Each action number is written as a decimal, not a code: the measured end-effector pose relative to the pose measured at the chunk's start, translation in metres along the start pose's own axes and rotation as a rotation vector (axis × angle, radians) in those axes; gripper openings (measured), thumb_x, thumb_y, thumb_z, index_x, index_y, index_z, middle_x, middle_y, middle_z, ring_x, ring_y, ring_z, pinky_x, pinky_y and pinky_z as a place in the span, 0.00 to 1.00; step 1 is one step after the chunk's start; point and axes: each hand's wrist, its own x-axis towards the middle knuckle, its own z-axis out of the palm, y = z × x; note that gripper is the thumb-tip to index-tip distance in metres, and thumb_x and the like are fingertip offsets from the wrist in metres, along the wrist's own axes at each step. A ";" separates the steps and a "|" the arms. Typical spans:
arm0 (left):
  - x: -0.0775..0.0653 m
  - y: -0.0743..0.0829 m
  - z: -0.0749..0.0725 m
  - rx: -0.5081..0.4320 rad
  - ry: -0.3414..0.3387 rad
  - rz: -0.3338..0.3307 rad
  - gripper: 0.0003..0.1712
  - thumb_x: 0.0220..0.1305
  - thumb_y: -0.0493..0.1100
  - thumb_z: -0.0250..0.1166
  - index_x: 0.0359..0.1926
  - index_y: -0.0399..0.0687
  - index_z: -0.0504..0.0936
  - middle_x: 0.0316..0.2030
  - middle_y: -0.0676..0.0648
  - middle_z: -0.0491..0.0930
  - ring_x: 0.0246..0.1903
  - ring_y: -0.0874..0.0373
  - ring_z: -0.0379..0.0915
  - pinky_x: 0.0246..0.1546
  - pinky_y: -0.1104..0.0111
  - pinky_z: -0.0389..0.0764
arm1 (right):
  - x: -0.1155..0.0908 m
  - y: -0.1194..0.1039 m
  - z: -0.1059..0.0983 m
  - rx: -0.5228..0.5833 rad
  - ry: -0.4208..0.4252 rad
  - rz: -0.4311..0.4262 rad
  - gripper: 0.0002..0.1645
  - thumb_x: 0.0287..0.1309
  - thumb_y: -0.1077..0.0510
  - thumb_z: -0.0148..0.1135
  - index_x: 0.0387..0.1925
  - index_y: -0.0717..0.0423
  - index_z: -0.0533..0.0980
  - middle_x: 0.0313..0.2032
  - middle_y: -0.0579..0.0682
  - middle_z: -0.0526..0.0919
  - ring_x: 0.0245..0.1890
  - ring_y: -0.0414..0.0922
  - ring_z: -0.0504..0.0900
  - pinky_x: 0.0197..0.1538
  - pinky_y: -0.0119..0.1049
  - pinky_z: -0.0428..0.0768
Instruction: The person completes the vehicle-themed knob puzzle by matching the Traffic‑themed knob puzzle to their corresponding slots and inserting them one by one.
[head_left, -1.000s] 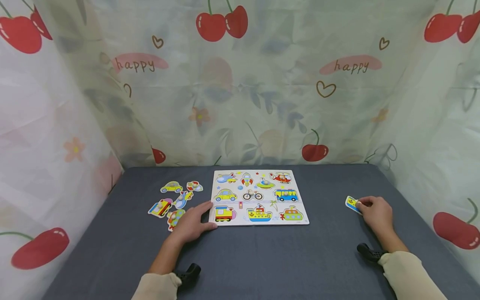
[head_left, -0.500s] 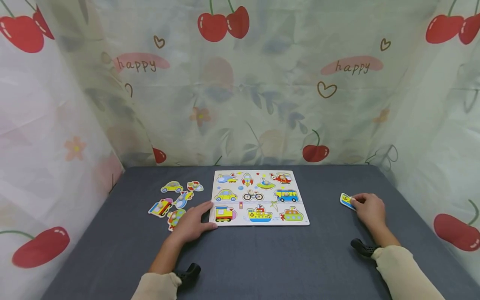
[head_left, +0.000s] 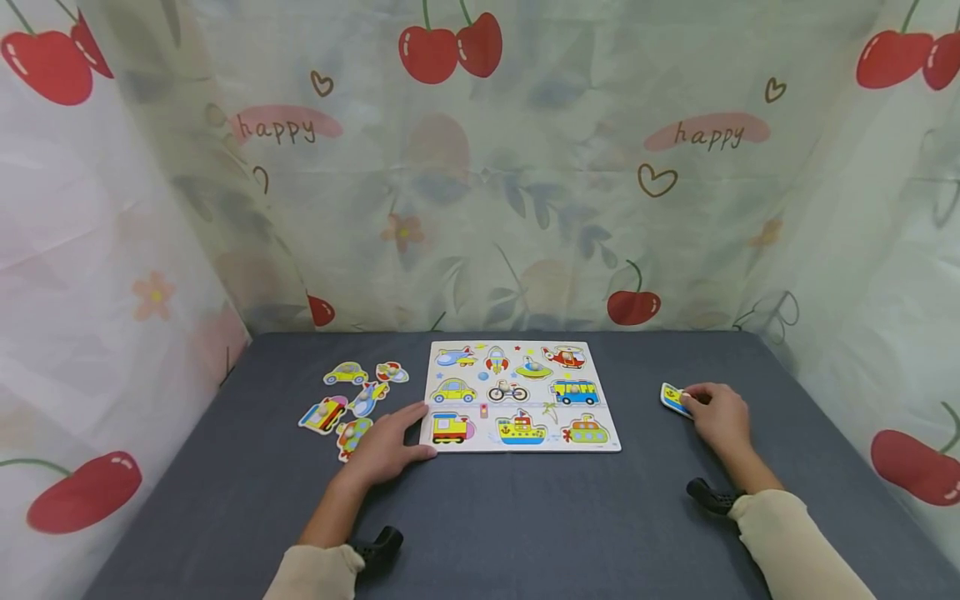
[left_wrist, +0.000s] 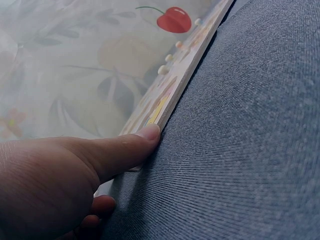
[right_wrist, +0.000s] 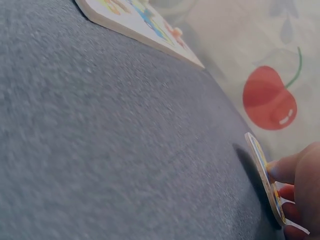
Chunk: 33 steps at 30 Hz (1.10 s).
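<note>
In the head view, my left hand (head_left: 386, 446) rests at the left edge of a white vehicle puzzle board (head_left: 431, 354), fingers and thumb fairly straight. The thumb (left_wrist: 132, 145) touches the board's edge near its front corner in the left wrist view. Off to the board's right, my right hand (head_left: 722, 421) pinches a small yellow and blue wooden puzzle piece (head_left: 672, 398) with an anchor mark. This piece (right_wrist: 262, 167) is tilted close over the cloth in the right wrist view, its knob side partly hidden by fingers. Some pictures on the board, such as the bus (head_left: 575, 392), carry knobs.
Left of the board lie several loose pieces: a car (head_left: 345, 373), a rocket (head_left: 392, 372), a plane (head_left: 369, 400), a train (head_left: 324, 415) and a submarine (head_left: 351, 435) beside my left hand. A cherry-patterned curtain (head_left: 525, 250) encloses the dark grey table (head_left: 525, 525).
My right hand has moved left toward the board with the pinched puzzle piece. My left hand stays at the board's left edge; the head view shifts slightly.
</note>
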 end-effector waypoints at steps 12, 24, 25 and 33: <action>0.000 -0.002 0.001 -0.003 -0.003 -0.005 0.43 0.57 0.52 0.72 0.70 0.45 0.66 0.68 0.45 0.65 0.68 0.45 0.58 0.68 0.49 0.53 | -0.010 -0.016 0.012 0.010 0.007 -0.066 0.15 0.64 0.57 0.61 0.44 0.66 0.81 0.42 0.64 0.79 0.43 0.59 0.75 0.48 0.56 0.69; 0.000 -0.002 0.001 -0.004 0.000 -0.004 0.43 0.57 0.52 0.72 0.70 0.46 0.66 0.69 0.46 0.65 0.68 0.45 0.58 0.68 0.49 0.53 | -0.020 -0.030 0.024 0.046 0.009 -0.104 0.13 0.62 0.60 0.63 0.44 0.66 0.81 0.43 0.63 0.79 0.44 0.58 0.76 0.49 0.56 0.70; 0.000 -0.001 0.001 -0.003 0.002 -0.001 0.43 0.57 0.52 0.72 0.70 0.45 0.66 0.68 0.45 0.65 0.68 0.45 0.58 0.68 0.49 0.54 | -0.021 -0.031 0.025 0.048 0.012 -0.110 0.13 0.62 0.60 0.63 0.43 0.66 0.82 0.43 0.63 0.79 0.44 0.58 0.76 0.49 0.56 0.70; 0.001 -0.001 0.001 0.002 0.001 0.003 0.43 0.57 0.51 0.72 0.70 0.44 0.66 0.68 0.44 0.65 0.68 0.45 0.58 0.68 0.50 0.52 | -0.029 -0.041 0.033 0.061 0.009 -0.134 0.12 0.61 0.60 0.64 0.42 0.64 0.82 0.42 0.61 0.79 0.43 0.57 0.76 0.48 0.56 0.71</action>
